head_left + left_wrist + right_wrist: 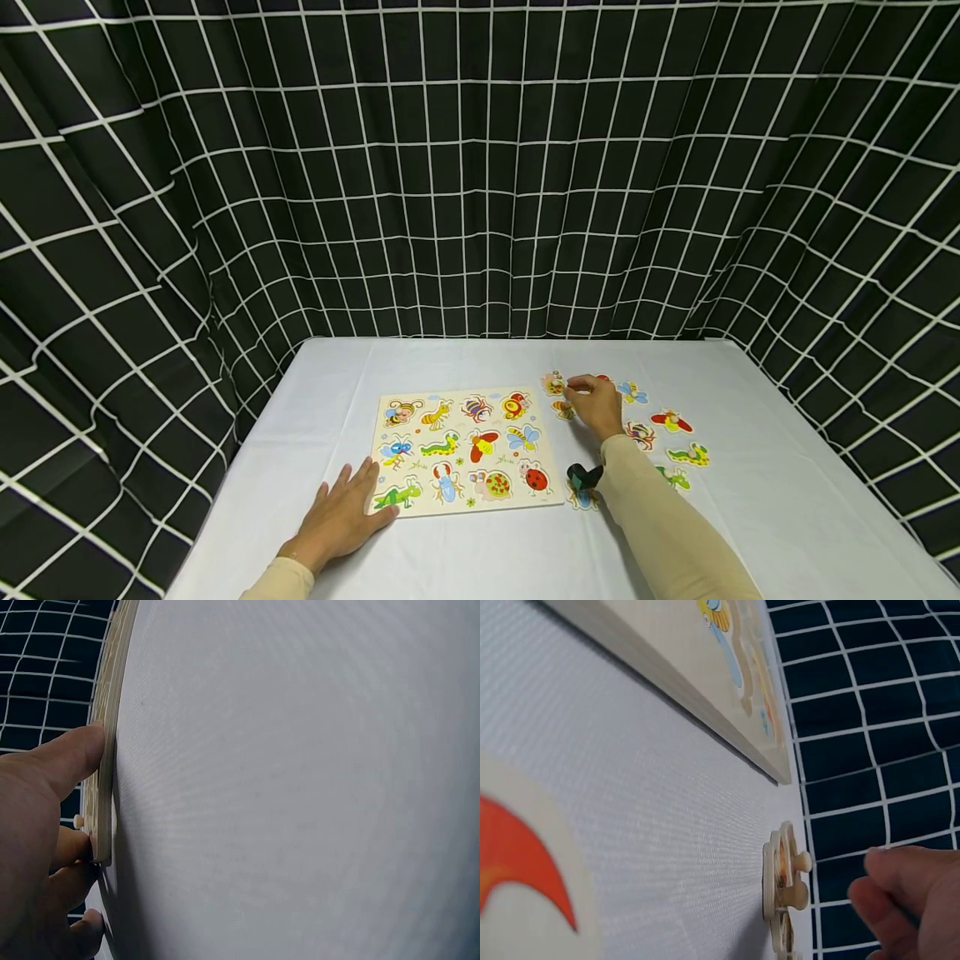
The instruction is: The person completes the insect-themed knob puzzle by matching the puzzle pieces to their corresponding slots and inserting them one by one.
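Note:
A wooden insect puzzle board (461,458) lies flat, with colourful insect pictures. My left hand (341,512) rests at its near left corner, fingers spread. In the left wrist view the thumb (79,754) touches the board's edge (107,772). My right hand (597,406) is beyond the board's right side, above a snail piece (553,383) and a bee piece (562,409). The right wrist view shows its thumb and forefinger bent near each other, apart from the knobbed pieces (784,881). Nothing shows between those fingers.
Loose pieces lie right of the board: a blue-winged insect (633,392), a red-winged one (672,422), a spider (640,434), a caterpillar (688,454) and a green insect (676,477). Another blue piece (582,498) lies by the right forearm. Black gridded curtains (480,183) surround the white-covered table (322,400).

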Demonstrator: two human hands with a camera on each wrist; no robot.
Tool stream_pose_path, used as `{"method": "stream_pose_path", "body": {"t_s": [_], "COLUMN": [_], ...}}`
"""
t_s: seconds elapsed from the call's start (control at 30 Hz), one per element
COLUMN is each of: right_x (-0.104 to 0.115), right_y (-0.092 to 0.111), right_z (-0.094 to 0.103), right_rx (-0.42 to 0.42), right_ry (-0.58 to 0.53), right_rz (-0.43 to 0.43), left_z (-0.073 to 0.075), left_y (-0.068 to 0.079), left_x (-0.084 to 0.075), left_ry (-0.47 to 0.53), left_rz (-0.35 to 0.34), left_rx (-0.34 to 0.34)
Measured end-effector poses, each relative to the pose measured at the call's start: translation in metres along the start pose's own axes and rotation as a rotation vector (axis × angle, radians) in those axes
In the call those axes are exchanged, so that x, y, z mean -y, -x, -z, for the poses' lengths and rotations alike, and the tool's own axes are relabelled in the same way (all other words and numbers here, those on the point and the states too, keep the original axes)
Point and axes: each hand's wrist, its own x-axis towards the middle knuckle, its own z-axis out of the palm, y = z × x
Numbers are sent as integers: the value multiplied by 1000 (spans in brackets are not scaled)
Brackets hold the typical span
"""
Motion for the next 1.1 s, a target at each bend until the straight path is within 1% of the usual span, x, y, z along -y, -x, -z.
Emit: {"method": "stream_pose_path", "body": {"t_s": [0.1, 0.4, 0.7, 0.83, 0.97, 1.1], "right_x": [-4, -6, -4, -3, -2, 2], "right_y": [0, 2, 4, 4, 5, 5], "right_z": [0, -2, -3, -5, -5, -3], "right_rx": [16, 61, 92, 85, 58, 43], "right_ry": [35, 105, 127, 141, 157, 144], "right_rz": [8, -36, -69, -58, -42, -14], "left_z": [0, 0, -1, -1, -1, -2], "left_y": [0, 0, 1, 1, 1, 1], "left_x": [0, 0, 2, 2, 2, 1], "left_ry": [3, 16, 14, 11, 12, 15], "left_rz": [0, 2, 1, 2, 0, -1], "left_rx": [-1, -3, -5, -7, -6, -6]}}
